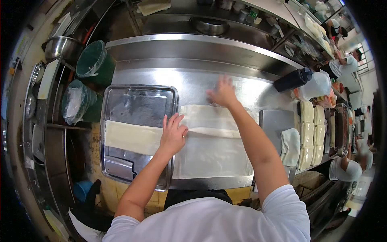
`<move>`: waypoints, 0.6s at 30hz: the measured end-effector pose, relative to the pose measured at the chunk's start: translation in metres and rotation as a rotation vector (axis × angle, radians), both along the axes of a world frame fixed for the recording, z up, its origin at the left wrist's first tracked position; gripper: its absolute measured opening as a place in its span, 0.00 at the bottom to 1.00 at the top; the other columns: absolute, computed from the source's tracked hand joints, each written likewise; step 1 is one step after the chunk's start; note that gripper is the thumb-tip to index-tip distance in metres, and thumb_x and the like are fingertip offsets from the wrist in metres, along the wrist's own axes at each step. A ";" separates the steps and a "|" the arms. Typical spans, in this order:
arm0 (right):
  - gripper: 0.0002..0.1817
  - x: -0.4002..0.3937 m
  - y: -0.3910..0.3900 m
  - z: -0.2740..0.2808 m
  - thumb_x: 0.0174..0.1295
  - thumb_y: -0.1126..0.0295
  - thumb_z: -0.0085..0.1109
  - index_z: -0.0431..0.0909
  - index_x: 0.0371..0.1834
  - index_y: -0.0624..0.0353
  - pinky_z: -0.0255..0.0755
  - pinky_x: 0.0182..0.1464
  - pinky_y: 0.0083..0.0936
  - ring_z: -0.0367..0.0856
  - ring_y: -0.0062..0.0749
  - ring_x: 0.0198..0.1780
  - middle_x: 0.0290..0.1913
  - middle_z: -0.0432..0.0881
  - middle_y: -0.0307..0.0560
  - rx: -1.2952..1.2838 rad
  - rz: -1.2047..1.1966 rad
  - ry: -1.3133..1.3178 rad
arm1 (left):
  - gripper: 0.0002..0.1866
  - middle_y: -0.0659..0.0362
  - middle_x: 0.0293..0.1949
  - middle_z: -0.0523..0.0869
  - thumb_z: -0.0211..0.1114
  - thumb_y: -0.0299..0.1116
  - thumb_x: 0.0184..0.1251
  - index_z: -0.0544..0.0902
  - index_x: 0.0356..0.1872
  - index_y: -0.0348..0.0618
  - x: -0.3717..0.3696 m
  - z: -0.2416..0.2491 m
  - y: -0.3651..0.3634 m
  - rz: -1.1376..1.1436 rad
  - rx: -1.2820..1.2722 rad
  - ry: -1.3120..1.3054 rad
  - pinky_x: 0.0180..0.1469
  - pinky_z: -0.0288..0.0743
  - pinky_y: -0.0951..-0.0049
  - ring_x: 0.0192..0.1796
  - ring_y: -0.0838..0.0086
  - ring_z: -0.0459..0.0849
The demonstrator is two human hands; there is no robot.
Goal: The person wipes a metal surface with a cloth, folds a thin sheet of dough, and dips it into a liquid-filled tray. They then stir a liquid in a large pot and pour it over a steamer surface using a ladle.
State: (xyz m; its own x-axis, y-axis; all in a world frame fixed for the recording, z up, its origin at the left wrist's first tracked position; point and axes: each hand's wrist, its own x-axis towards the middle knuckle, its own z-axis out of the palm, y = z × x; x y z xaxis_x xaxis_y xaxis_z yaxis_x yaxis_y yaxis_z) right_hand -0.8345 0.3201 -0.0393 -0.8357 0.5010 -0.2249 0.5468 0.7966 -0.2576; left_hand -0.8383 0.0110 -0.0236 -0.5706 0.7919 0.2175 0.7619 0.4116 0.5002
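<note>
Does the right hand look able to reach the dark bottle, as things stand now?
Probably yes: the right hand, though blurred, looks empty, and only bare steel counter shows between it and the dark bottle.

strip [131, 136] on tray [139, 101], left of sheet [211, 161] on counter [161, 74]

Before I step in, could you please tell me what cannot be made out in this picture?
In the head view:
Right hand: blurred, so exact finger positions are unclear.
Pale rectangular sheet on the grey metal tray: right end hidden by the left hand.
Thin, whitish, translucent sheet: upper right part covered by the right forearm.
Black cylindrical bottle: opaque walls hide any contents.
</note>
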 end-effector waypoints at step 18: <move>0.63 -0.024 -0.047 0.011 0.56 0.34 0.68 0.47 0.84 0.62 0.41 0.80 0.66 0.41 0.66 0.84 0.85 0.43 0.66 0.074 0.056 0.005 | 0.05 0.52 0.64 0.81 0.69 0.26 0.60 0.85 0.37 0.44 -0.003 0.012 0.011 0.041 0.113 -0.103 0.77 0.51 0.35 0.73 0.52 0.70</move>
